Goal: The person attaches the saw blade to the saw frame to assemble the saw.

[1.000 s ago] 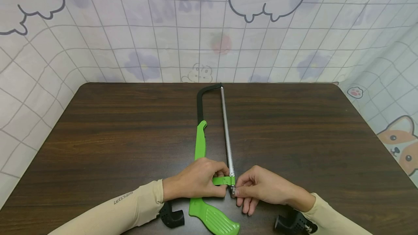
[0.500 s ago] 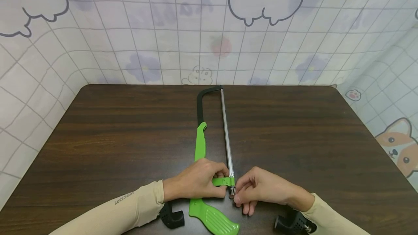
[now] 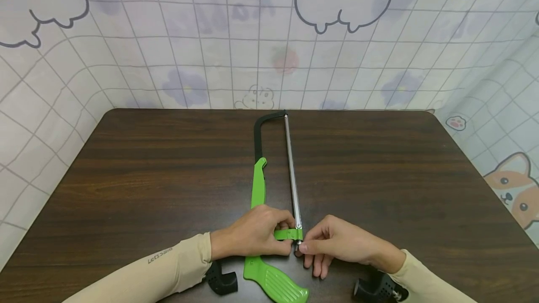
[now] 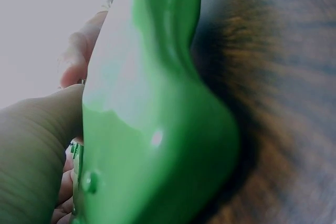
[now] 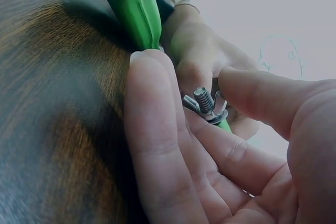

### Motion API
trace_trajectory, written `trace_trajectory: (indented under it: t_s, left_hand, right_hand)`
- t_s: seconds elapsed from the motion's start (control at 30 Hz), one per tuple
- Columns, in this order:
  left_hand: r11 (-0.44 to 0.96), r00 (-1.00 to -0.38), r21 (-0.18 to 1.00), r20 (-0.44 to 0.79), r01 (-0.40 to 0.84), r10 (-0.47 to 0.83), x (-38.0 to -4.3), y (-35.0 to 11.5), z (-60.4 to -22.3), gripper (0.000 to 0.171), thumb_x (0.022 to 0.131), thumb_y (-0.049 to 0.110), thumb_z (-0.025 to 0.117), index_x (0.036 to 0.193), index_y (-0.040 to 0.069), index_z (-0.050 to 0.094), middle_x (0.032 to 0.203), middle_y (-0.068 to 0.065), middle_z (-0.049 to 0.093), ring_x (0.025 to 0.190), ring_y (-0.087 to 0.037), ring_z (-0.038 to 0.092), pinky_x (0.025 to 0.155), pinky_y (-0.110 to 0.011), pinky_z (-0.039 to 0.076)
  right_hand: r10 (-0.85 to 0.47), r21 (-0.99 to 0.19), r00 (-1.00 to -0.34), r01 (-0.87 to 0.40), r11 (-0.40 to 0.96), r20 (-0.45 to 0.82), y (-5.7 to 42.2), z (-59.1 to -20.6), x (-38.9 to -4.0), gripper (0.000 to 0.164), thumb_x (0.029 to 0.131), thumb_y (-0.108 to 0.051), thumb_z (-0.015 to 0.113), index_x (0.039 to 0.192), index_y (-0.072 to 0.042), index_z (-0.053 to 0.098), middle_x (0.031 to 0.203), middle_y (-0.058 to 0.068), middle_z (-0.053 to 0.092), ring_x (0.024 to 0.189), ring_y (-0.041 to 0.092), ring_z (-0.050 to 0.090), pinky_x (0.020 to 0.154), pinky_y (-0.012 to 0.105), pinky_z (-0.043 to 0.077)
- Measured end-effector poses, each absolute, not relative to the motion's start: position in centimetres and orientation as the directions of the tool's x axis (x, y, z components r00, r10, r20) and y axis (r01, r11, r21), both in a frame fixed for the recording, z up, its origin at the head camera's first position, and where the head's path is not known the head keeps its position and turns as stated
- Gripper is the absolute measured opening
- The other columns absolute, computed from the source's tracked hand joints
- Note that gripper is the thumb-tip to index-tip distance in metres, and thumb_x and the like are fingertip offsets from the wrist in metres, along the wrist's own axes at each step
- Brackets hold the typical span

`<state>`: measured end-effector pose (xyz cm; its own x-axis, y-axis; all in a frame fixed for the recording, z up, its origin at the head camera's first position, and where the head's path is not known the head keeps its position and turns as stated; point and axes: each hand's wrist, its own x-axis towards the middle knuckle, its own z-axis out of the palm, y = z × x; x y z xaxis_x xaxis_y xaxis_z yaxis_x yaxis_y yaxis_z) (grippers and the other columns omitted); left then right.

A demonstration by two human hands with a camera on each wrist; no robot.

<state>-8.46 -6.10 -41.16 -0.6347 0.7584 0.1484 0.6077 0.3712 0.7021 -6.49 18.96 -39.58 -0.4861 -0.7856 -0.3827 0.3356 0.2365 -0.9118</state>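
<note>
A hacksaw with a green handle (image 3: 275,282), a black front bow (image 3: 258,139) and a silver blade (image 3: 292,172) lies lengthwise on the dark wooden table. My left hand (image 3: 254,232) reaches over the frame and grips the green bracket (image 3: 288,234) at the blade's near end. At that end, my right hand (image 3: 338,243) has thumb and forefinger at a metal wing nut (image 5: 211,116) on a threaded bolt (image 5: 202,97). Up close in the right wrist view, the thumb lies against one wing. In the left wrist view the green handle (image 4: 163,156) hides most of the left fingers.
The brown table (image 3: 391,167) extends to both sides of the saw. Behind it hangs a white grid-patterned cloth (image 3: 210,50) with cartoon drawings. Black wrist devices (image 3: 222,278) sit under both forearms, close to the table.
The right thumb and fingertips have shifted slightly about the wing nut, which shows different faces between frames. The left hand and hacksaw stay in place; the head view has tilted slightly.
</note>
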Motion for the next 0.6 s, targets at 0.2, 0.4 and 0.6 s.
trace_trajectory:
  t_s: [0.2, 0.4, 0.6]
  left_hand:
    - [0.374, -0.637, 0.700, 0.149, 0.608, 0.757, -8.43, -6.10, -41.17, 0.022, 0.081, 0.018, 0.075, 0.102, 0.012, 0.073, 0.075, 0.007, 0.063, 0.062, 0.007, 0.042, 0.062, -0.007, 0.039]
    - [0.376, -0.635, 0.690, 0.157, 0.618, 0.756, -8.45, -6.08, -41.18, 0.022, 0.081, 0.019, 0.076, 0.101, 0.012, 0.073, 0.074, 0.008, 0.062, 0.062, 0.007, 0.041, 0.062, -0.007, 0.038]
    - [0.375, -0.634, 0.693, 0.152, 0.615, 0.759, -8.47, -6.11, -41.18, 0.022, 0.081, 0.019, 0.075, 0.102, 0.013, 0.073, 0.075, 0.008, 0.063, 0.062, 0.007, 0.042, 0.063, -0.007, 0.039]
  right_hand:
    - [-0.796, -0.910, -0.474, 0.352, 0.221, -0.376, 19.04, -39.63, -6.56, 0.040, 0.102, -0.023, 0.063, 0.101, 0.017, 0.071, 0.080, 0.000, 0.075, 0.068, 0.004, 0.073, 0.062, 0.022, 0.059]
    - [-0.802, -0.914, -0.472, 0.344, 0.215, -0.367, 19.11, -39.78, -6.62, 0.039, 0.103, -0.022, 0.062, 0.101, 0.016, 0.071, 0.081, 0.000, 0.075, 0.068, 0.004, 0.073, 0.062, 0.022, 0.060]
    - [-0.814, -0.913, -0.455, 0.352, 0.208, -0.361, 19.12, -39.69, -6.69, 0.040, 0.104, -0.021, 0.059, 0.103, 0.018, 0.068, 0.086, 0.002, 0.074, 0.071, 0.004, 0.073, 0.064, 0.022, 0.060]
